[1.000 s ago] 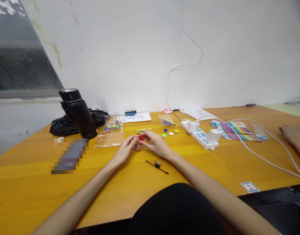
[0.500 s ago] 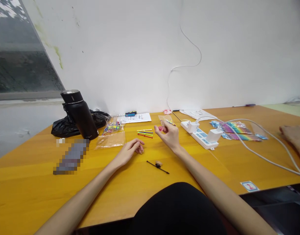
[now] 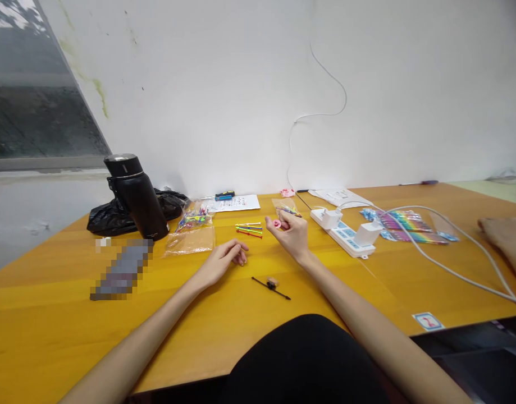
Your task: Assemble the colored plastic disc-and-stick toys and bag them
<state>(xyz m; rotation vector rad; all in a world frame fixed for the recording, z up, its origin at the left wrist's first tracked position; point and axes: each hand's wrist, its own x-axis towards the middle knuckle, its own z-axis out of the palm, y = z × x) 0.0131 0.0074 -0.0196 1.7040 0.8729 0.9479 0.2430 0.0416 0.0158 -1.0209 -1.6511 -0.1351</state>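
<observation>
My right hand [image 3: 295, 234] is raised a little over the table, closed, pinching a small round pink piece [image 3: 277, 224] between thumb and fingers. My left hand [image 3: 224, 259] rests on the tabletop with its fingers loosely bent and nothing visible in them. Between the hands and farther back lie several thin coloured plastic sticks [image 3: 249, 229], in yellow, blue, green and red. Closer to my body is a thin black rod [image 3: 278, 292] with a small dark part at its middle, touching or beside a small brownish piece [image 3: 273, 281].
Leftward stand a black bottle [image 3: 140, 196], a black plastic bag [image 3: 108, 219] and a clear bag of coloured parts [image 3: 192, 227]. A white power strip [image 3: 346, 233] with cables lies right of my right hand, near rainbow-coloured packets [image 3: 409, 224]. Another person's arm [image 3: 504, 241] shows at the right edge.
The pink piece has turned in my right fingers and now shows its round face more fully. My left hand stays in place.
</observation>
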